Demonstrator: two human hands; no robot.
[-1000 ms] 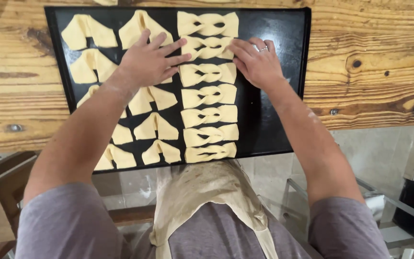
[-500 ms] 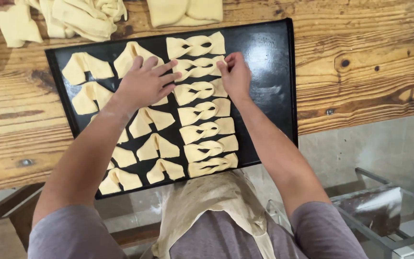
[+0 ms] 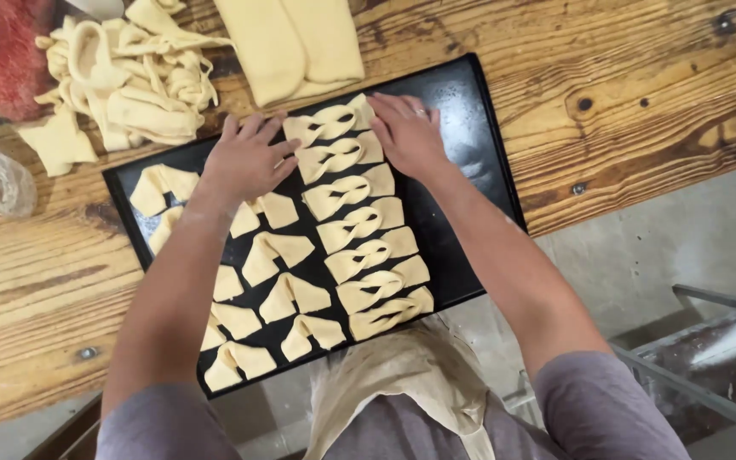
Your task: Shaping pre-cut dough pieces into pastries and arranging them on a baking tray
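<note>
Both hands have slid up the black baking tray (image 3: 487,170) on the wooden tabletop (image 3: 658,102) — left hand (image 3: 249,160) and right hand (image 3: 408,132) now flat, unclenched, pressing the topmost twisted dough pieces (image 3: 327,124), grasping nothing.

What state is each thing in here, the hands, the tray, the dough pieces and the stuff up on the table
Left hand: flat, fingers spread, on the tray's dough.
Right hand: flat on the top twisted pieces.
Black baking tray: on the wooden table, partly filled, right strip bare.
Twisted dough pieces: raw, lined in a column.
Dough scraps: heaped loosely.
Folded dough sheet: folded over.
</note>
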